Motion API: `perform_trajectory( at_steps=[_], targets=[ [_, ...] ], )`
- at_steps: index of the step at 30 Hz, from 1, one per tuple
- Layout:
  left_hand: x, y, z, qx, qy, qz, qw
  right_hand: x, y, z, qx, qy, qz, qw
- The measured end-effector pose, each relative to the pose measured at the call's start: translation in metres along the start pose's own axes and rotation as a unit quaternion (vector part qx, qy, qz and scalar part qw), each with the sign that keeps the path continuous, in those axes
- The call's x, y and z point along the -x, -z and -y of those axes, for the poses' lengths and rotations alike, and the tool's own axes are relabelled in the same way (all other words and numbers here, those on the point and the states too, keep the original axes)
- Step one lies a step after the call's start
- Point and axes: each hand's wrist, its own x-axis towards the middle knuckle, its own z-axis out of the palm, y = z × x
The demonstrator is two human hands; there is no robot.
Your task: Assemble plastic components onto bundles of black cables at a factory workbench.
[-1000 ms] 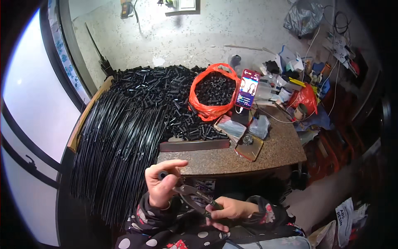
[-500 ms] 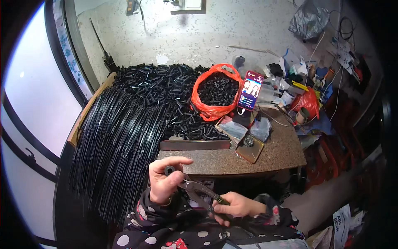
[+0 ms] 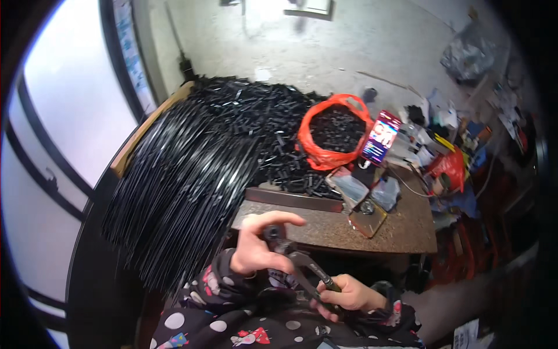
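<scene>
My right hand point(image 3: 351, 292) is wrapped round the green-grey handles of a pair of locking pliers point(image 3: 311, 264), whose jaws point up and left toward my other hand. Beside the jaws is a small black tubular part point(image 3: 272, 232), its round end facing up; blur hides whether the jaws grip it. My left hand point(image 3: 251, 247) surrounds that part with thumb and index finger spread wide apart, the thumb below it and the index finger above. The other left fingers are partly hidden.
Behind my hands is a brown speckled table point(image 3: 401, 235) with a pile of black tubular pieces point(image 3: 250, 102), long thin black rods point(image 3: 180, 186) and a dark metal bar point(image 3: 293, 199). A red plastic bag point(image 3: 322, 160) holds small black parts. Right of it stands a lit phone point(image 3: 381, 136).
The view has tilted, shifting everything. My left thumb and index finger have spread farther apart, and the thumb has come away from the black part. The right hand keeps its hold on the pliers.
</scene>
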Motion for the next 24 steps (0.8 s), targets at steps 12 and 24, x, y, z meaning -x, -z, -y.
perform_trajectory(
  at_steps=[12, 24],
  targets=[
    [0.002, -0.009, -0.003, -0.150, -0.092, -0.045, 0.983, -0.003, -0.003, 0.007, 0.098, 0.062, 0.004, 0.993],
    [0.008, -0.015, -0.003, -0.113, -0.031, -0.082, 0.990, 0.009, -0.011, 0.020, 0.166, 0.074, -0.009, 0.983]
  ],
)
